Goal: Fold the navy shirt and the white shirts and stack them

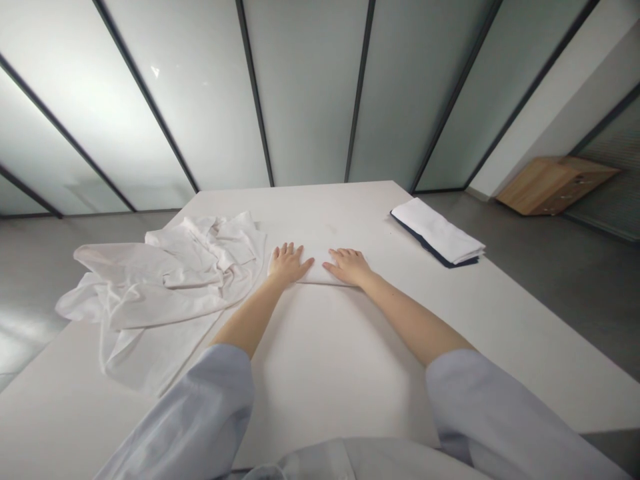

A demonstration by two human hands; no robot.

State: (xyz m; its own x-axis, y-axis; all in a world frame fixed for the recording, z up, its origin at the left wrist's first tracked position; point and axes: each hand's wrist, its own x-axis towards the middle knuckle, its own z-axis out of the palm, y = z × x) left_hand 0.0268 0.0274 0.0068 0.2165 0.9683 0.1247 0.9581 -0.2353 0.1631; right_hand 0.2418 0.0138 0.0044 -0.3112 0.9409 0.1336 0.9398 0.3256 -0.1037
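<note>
Cloth heap [193,293] just beside left grip [287,265]

you are seeing frosted glass panels [310,87] lining the top of the frame, with dark bars [255,93] running between them. at the upper right a pale pillar [555,113] is standing beside the panels, and just right of it a wooden cabinet [550,185] is resting on the grey floor [575,287], which is also showing at the left.
</note>
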